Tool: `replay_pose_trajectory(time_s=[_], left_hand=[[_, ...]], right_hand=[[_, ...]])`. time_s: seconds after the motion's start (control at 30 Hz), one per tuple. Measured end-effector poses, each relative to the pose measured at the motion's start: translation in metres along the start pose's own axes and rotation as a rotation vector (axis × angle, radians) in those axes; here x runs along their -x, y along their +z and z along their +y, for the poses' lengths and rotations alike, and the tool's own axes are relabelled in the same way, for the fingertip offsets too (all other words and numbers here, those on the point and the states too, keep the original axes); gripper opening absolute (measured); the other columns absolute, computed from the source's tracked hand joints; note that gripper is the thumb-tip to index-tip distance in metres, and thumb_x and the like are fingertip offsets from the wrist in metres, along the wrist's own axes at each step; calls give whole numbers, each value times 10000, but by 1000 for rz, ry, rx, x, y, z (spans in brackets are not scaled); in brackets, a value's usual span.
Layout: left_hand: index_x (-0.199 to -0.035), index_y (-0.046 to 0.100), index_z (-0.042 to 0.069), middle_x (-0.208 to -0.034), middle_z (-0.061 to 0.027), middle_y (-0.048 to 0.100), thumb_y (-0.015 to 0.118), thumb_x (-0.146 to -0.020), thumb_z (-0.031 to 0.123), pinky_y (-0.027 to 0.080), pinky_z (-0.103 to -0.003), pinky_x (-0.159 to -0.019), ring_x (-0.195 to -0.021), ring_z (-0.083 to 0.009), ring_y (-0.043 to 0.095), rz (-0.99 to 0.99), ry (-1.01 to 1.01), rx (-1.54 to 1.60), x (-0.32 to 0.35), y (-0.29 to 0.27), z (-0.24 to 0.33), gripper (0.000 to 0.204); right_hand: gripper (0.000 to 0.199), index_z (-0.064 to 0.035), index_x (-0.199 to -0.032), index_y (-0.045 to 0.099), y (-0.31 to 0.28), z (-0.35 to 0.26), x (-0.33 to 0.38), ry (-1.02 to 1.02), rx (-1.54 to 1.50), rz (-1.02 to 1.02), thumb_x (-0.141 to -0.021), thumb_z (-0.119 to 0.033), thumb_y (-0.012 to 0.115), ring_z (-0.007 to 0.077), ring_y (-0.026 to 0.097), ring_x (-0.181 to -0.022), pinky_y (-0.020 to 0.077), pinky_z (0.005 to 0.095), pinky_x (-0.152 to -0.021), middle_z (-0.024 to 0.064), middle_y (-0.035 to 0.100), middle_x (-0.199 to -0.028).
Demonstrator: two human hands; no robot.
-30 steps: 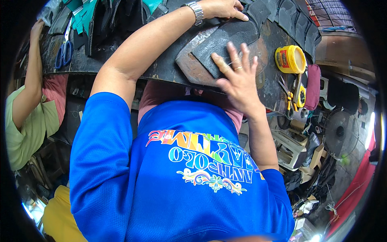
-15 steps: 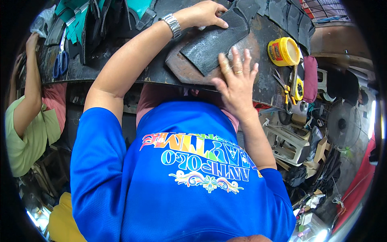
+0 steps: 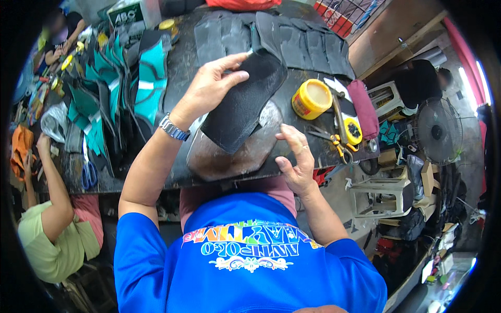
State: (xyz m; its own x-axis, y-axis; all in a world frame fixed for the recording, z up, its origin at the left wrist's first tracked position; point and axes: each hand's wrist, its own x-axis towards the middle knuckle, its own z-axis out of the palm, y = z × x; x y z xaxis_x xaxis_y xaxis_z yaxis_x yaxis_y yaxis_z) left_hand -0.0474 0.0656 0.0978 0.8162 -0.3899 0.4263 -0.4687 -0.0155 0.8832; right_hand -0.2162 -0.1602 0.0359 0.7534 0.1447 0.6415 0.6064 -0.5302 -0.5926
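My left hand (image 3: 216,83), with a metal-band watch on the wrist, pinches the upper edge of a floppy black sheet-material piece (image 3: 242,88). The piece hangs tilted over a worn, many-sided brown slab (image 3: 224,161) at the bench's near edge; I cannot tell whether its lower corner touches the slab. To the right of the slab, my right hand (image 3: 296,161) hovers with fingers apart and slightly curled, holding nothing, a ring on one finger. Several flat black pieces (image 3: 313,49) lie in overlapping rows behind the held piece.
Right of the slab are an open yellow tub (image 3: 312,99), yellow-handled scissors (image 3: 336,143), a hammer (image 3: 339,117), a yellow tape roll (image 3: 353,130) and a maroon pouch (image 3: 364,109). Left stand black-and-teal pieces (image 3: 151,78) and blue-handled scissors (image 3: 88,172). A co-worker in light green (image 3: 57,235) sits left.
The view has shifted to show more of the bench. My left hand has raised the black piece off the slab. My right hand has drawn back from the slab, its fingers now more curled.
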Motion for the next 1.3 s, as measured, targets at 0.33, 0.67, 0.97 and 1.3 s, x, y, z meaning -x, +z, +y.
replay_pose_trajectory(time_s=[0.33,0.67,0.97,1.3], left_hand=[[-1433,514,30,-1212,-100,675,679,-937,92,513,-279,-921,-1041,-142,636,19,-125,348,-183,77,-45,527],[-1352,592,2,-1060,-94,708,760,-863,124,504,-279,-796,-877,-152,638,295,-348,288,-297,206,-193,531],[-1332,595,0,-1278,-244,636,691,-878,459,496,-411,-992,-1127,-355,653,-203,-117,-639,-223,164,-137,653],[-1221,685,69,-1009,-76,712,716,-911,151,541,-275,-833,-931,-131,668,92,-30,-386,38,-49,33,322]], right_hand=[[825,-20,-1546,251,-5,59,47,275,-217,396,-895,-189,730,251,621,-1049,500,362,-907,188,488,-1397],[863,-57,-1553,227,-8,60,52,270,-214,331,-877,-178,750,247,655,-965,496,338,-800,216,535,-1374],[836,-80,-1574,165,-8,57,54,354,-286,345,-911,-84,676,245,635,-973,504,343,-843,219,524,-1356],[741,-75,-1581,148,-5,31,24,418,-301,302,-965,13,552,162,594,-887,511,299,-861,167,562,-1250]])
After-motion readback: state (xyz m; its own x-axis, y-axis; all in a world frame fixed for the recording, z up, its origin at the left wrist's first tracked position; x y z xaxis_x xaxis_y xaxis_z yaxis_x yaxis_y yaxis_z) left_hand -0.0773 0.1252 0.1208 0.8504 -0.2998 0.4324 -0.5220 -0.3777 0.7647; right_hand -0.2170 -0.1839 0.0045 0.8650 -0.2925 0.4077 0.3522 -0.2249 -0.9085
